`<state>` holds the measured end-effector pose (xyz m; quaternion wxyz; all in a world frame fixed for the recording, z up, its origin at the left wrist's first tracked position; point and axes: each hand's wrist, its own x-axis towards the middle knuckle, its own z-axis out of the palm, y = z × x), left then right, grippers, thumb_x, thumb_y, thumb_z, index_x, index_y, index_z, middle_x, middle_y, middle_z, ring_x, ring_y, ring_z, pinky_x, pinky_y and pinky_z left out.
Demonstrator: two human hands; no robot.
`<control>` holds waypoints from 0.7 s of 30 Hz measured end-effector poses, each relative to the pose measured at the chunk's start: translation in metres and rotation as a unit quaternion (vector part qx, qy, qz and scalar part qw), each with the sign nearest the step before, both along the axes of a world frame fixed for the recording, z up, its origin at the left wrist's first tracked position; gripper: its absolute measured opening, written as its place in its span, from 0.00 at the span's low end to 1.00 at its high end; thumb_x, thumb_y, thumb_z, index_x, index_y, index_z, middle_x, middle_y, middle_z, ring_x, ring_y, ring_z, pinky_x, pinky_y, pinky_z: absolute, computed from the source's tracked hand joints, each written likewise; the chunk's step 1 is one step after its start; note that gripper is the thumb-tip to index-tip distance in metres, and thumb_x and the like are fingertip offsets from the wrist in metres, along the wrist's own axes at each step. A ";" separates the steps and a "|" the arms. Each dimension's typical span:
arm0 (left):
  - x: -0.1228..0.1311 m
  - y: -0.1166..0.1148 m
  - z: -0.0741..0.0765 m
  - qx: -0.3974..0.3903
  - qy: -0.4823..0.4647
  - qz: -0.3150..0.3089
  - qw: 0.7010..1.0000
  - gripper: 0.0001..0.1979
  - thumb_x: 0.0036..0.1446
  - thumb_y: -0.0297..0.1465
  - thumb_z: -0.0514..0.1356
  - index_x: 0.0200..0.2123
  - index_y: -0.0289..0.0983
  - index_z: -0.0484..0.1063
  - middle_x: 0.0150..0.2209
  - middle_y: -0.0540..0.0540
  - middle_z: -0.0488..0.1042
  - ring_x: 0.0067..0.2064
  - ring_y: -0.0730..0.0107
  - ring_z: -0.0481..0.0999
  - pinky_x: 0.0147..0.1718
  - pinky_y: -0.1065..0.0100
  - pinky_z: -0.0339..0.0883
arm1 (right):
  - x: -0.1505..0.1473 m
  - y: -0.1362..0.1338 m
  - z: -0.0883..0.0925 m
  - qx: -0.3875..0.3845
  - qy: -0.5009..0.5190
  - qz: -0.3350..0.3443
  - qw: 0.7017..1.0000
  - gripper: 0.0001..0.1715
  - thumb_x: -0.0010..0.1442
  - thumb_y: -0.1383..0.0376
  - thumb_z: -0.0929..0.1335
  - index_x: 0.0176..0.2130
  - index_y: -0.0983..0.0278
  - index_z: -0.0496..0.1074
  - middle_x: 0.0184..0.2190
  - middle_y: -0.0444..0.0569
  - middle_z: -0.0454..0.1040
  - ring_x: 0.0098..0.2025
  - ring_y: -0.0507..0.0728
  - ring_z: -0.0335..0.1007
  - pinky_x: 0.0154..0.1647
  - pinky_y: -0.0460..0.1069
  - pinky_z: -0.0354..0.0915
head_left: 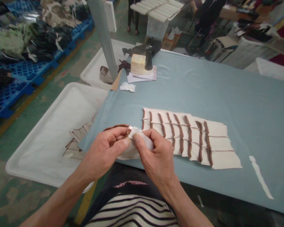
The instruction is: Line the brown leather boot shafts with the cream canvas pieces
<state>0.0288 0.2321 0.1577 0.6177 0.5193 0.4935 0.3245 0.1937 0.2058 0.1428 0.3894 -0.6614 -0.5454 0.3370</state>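
My left hand (106, 149) and my right hand (156, 154) meet at the near edge of the blue-grey table (227, 94). Both pinch one small cream fabric piece with a brown edge (137, 138), thumbs pressed on its top. Just right of my hands lie overlapping rows of the same cream pieces with brown strips (191, 138), laid flat on the table. My right hand's knuckles touch the nearest row.
A white tray (49, 138) at the left holds a few more cream pieces (78, 142). A second white tray (97, 66), a grey post (104, 37), a foam block (138, 63) and papers sit at the far left corner. A white strip (260, 176) lies at the right.
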 end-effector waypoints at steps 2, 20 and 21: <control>0.003 0.000 0.000 -0.002 0.008 0.011 1.000 0.18 0.60 0.40 0.67 0.46 0.32 0.83 0.31 0.48 0.81 0.32 0.70 0.76 0.31 0.76 0.70 | 0.000 -0.001 -0.001 0.002 -0.009 0.001 1.000 0.17 0.67 0.53 0.69 0.31 0.60 0.76 0.23 0.42 0.76 0.24 0.52 0.67 0.28 0.47 0.58; 0.001 0.010 -0.005 0.116 0.182 0.085 0.973 0.16 0.63 0.42 0.60 0.32 0.36 0.78 0.28 0.49 0.77 0.26 0.70 0.70 0.25 0.72 0.62 | 0.028 -0.002 0.019 -0.064 -0.104 0.129 0.984 0.19 0.72 0.54 0.66 0.32 0.60 0.74 0.22 0.44 0.75 0.22 0.54 0.67 0.27 0.48 0.52; -0.001 0.011 -0.002 0.116 0.185 0.079 0.973 0.17 0.63 0.43 0.60 0.31 0.36 0.77 0.26 0.50 0.75 0.26 0.71 0.69 0.25 0.72 0.61 | 0.035 -0.005 0.020 -0.092 -0.088 0.165 0.978 0.21 0.72 0.54 0.66 0.30 0.60 0.72 0.20 0.43 0.73 0.21 0.53 0.65 0.26 0.48 0.51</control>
